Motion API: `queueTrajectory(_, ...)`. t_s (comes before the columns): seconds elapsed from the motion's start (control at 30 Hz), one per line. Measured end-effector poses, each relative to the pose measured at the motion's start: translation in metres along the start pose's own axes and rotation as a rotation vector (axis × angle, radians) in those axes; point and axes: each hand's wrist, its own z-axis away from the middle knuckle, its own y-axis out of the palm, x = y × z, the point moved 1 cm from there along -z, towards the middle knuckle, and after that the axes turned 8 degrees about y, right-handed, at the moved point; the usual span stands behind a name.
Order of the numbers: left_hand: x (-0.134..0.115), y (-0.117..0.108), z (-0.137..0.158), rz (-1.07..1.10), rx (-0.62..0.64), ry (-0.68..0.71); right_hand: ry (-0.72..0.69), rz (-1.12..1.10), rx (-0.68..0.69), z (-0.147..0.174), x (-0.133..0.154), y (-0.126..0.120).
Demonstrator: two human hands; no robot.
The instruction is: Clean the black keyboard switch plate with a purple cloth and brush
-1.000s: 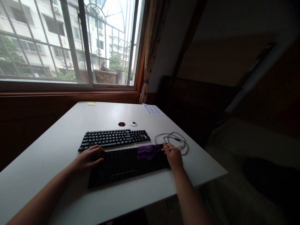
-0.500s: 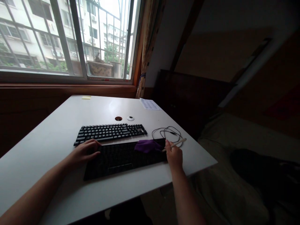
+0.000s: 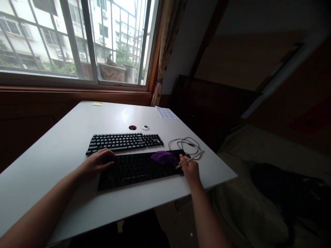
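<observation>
A long black keyboard (image 3: 137, 169), its surface too dark to make out in detail, lies near the table's front edge. My left hand (image 3: 99, 160) grips its left end, thumb over the top and fingers at the far corner. A thin pale stick (image 3: 194, 157) is pinched in my right hand (image 3: 190, 168) at the keyboard's right end; its lower tip points left over the surface. Close to that tip, a crumpled purple cloth (image 3: 164, 157) lies on the keyboard. Just behind sit rows of black keys (image 3: 124, 142) in keyboard layout; whether they are loose I cannot tell.
A thin black cable (image 3: 184, 142) lies coiled at the right. Farther back on the white table (image 3: 111, 115) are a round hole (image 3: 132, 127), a white ring-shaped cover (image 3: 146, 127), printed paper (image 3: 166, 113) and yellow notes (image 3: 97, 104). A barred window stands behind.
The view has shifted slightly. My right hand and the stick have moved a little left over the keyboard. My left hand keeps its place at the left end.
</observation>
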Motion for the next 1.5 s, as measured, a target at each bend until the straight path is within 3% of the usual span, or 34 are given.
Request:
queueTrajectory(0.37,0.005,0.002,0.001,0.001,0.045,-0.01,0.102,-0.21,0.125,0.0,-0.014,0.002)
queueTrajectory(0.67,0.005,0.002,0.001,-0.015,0.026,0.002,0.103,-0.151,0.369,0.009,-0.002,-0.023)
queueTrajectory(0.8,0.005,0.008,0.003,-0.051,-0.009,0.037,0.201,-0.027,0.255,0.007,0.014,-0.02)
queueTrajectory(0.93,-0.004,0.007,0.005,-0.093,-0.073,0.128,0.205,0.027,0.108,0.006,0.019,-0.012)
queueTrajectory(1.17,-0.038,0.001,0.006,-0.154,0.086,0.198,0.17,0.061,0.095,0.012,0.018,-0.014)
queueTrajectory(1.4,-0.034,0.006,0.007,-0.153,0.159,0.168,0.241,-0.067,-0.046,0.02,0.008,-0.02)
queueTrajectory(1.5,-0.032,0.007,0.008,-0.161,0.15,0.161,0.21,-0.058,-0.037,0.02,0.004,-0.02)
